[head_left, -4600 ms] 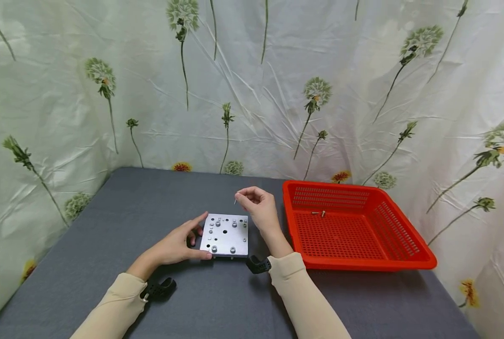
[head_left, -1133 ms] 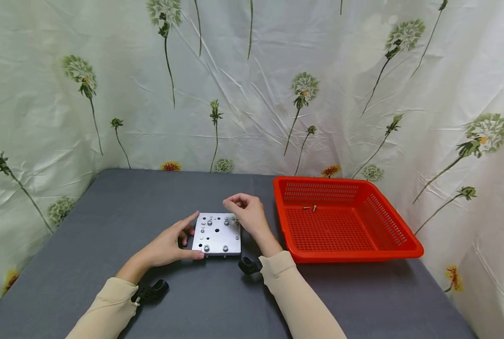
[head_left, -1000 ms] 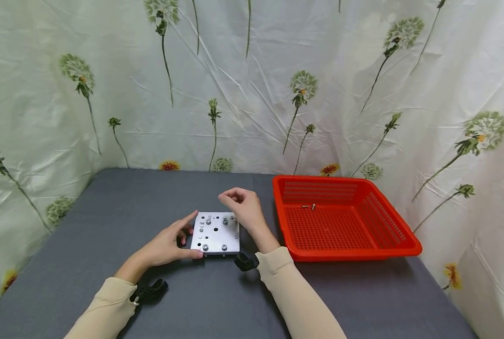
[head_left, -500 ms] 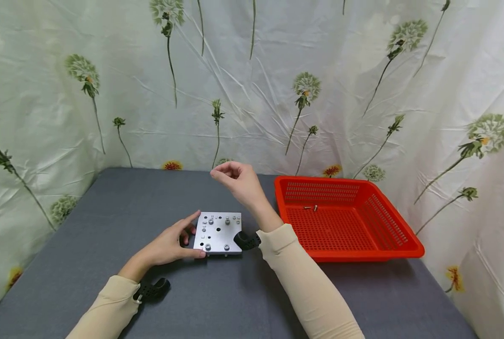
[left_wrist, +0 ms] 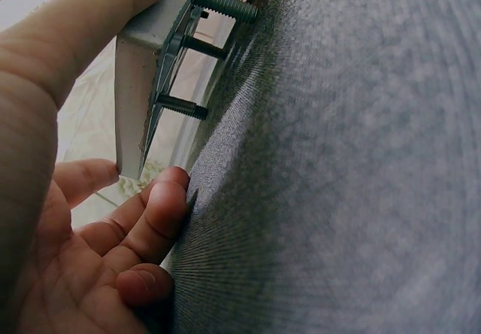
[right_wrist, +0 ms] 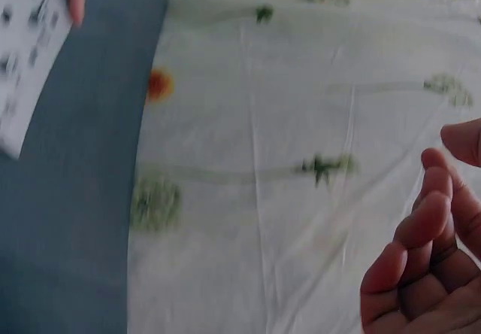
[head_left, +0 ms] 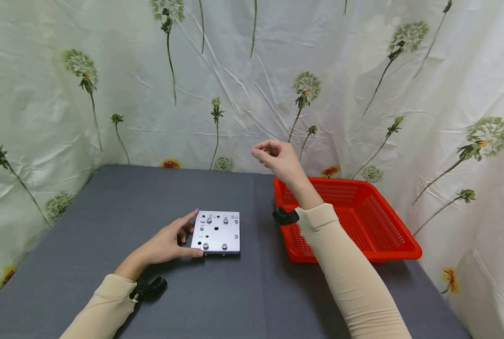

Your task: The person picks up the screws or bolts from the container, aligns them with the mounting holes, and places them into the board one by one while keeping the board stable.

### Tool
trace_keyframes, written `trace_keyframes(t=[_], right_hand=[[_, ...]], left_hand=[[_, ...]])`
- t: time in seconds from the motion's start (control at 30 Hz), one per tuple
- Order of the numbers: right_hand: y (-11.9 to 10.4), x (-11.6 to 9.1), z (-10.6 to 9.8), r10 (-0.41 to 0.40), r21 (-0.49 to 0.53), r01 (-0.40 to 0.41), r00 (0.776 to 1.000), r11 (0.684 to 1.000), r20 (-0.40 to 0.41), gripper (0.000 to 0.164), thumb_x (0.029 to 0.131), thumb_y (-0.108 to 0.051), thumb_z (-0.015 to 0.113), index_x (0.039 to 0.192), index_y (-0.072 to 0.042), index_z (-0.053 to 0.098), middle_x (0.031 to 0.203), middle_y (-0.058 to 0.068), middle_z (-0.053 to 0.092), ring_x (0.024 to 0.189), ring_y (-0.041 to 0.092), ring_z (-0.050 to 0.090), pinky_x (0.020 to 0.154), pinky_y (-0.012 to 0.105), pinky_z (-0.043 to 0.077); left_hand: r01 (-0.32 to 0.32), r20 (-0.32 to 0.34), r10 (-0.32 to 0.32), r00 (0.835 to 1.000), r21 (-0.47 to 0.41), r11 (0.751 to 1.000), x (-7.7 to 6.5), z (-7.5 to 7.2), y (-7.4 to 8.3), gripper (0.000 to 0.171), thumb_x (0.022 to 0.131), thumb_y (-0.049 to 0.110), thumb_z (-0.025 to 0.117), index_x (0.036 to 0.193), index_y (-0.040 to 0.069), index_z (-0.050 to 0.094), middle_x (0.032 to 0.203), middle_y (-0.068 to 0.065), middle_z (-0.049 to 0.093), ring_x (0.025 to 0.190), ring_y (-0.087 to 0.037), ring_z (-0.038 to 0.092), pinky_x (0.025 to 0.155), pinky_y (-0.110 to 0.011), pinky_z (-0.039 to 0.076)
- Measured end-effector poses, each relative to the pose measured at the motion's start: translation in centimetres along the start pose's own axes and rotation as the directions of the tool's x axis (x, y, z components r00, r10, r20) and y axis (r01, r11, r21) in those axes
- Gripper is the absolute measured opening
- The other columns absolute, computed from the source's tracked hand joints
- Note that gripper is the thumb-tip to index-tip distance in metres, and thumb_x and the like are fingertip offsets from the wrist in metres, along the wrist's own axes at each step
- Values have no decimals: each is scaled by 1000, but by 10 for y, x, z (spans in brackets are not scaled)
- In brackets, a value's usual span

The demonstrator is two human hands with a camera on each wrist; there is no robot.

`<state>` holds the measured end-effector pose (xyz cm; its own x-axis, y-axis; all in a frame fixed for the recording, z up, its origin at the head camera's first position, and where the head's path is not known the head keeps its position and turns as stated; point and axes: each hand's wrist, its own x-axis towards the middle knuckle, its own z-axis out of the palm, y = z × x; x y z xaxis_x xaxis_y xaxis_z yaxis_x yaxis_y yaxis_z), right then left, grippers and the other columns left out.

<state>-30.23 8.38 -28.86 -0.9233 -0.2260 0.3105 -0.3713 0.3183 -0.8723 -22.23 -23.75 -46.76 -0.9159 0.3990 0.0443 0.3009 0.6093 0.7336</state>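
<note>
A square silver metal plate (head_left: 228, 235), with holes and several screw heads on top, lies on the grey table. My left hand (head_left: 163, 245) grips it at the left side, thumb at the front corner and index finger at the back one. From below, the left wrist view shows screw shanks (left_wrist: 225, 4) sticking out under the plate. My right hand (head_left: 282, 161) is raised in the air by the back left corner of the red basket (head_left: 353, 255). Its fingers (right_wrist: 421, 217) are loosely bent, thumb apart from them, with nothing visible between.
The basket stands right of the plate; my right forearm covers part of its inside. A flowered curtain (head_left: 239, 84) hangs behind the grey table (head_left: 158, 188). Black straps (head_left: 150, 288) circle both wrists.
At first my right hand pinched a small thin metal piece above the plate. It worked at the plate's back right corner, then rose and moved right toward the basket. My left hand keeps its grip.
</note>
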Motion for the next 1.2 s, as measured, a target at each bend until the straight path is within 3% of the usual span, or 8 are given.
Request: trace_keyframes(t=[0.3, 0.63, 0.77, 0.93, 1.03, 1.2], right_hand=[[37, -5, -67, 85, -105, -88, 996, 991, -30, 30, 103, -33, 74, 118, -6, 76, 82, -9, 64, 79, 16, 57, 71, 25, 49], [71, -14, -107, 153, -237, -156, 988, 959, -28, 36, 106, -30, 71, 123, 2, 73, 79, -16, 65, 81, 9, 63, 80, 27, 54], [93, -21, -117, 208, -304, -209, 977, 929, -34, 40, 107, -35, 69, 122, 1, 74, 82, -8, 67, 81, 14, 60, 79, 30, 52], [121, -31, -125, 291, -395, -274, 957, 877, -18, 41, 107, -36, 68, 124, 0, 75, 98, 6, 72, 84, 17, 58, 77, 32, 49], [134, -35, -127, 308, -463, -267, 951, 846, 15, 36, 106, -33, 70, 121, -1, 76, 108, 13, 73, 88, 19, 58, 78, 33, 48], [147, -35, -125, 320, -567, -213, 943, 795, 94, 27, 102, -26, 75, 113, -2, 80, 106, 16, 78, 89, 24, 62, 77, 34, 48]], left_hand=[[-2, -1, 2, 1000, -1, 1000, 1, 1, -1, 118, 81, 44, 95, 171, 10, 28, 123, -10, 57, 89, -16, 52, 78, -28, 40], [2, -9, -2, 1000, 2, 1000, 1, 1, -1, 118, 80, 44, 96, 171, 12, 28, 123, -10, 57, 89, -15, 52, 78, -28, 40], [14, -3, -14, 1000, 2, 1000, 2, 1, 0, 118, 81, 43, 96, 171, 12, 28, 124, -10, 57, 90, -16, 52, 78, -28, 39], [16, 2, -15, 1000, -1, 1000, 2, 2, 0, 118, 81, 44, 95, 171, 12, 27, 124, -10, 57, 91, -16, 52, 78, -28, 39], [14, -1, -14, 1000, 0, 1000, 2, 1, 1, 118, 81, 43, 95, 171, 11, 28, 123, -10, 57, 91, -16, 52, 78, -28, 39], [8, -4, -8, 1000, -4, 1000, 1, 0, 0, 117, 81, 42, 96, 171, 10, 28, 123, -10, 57, 90, -16, 52, 79, -28, 40]])
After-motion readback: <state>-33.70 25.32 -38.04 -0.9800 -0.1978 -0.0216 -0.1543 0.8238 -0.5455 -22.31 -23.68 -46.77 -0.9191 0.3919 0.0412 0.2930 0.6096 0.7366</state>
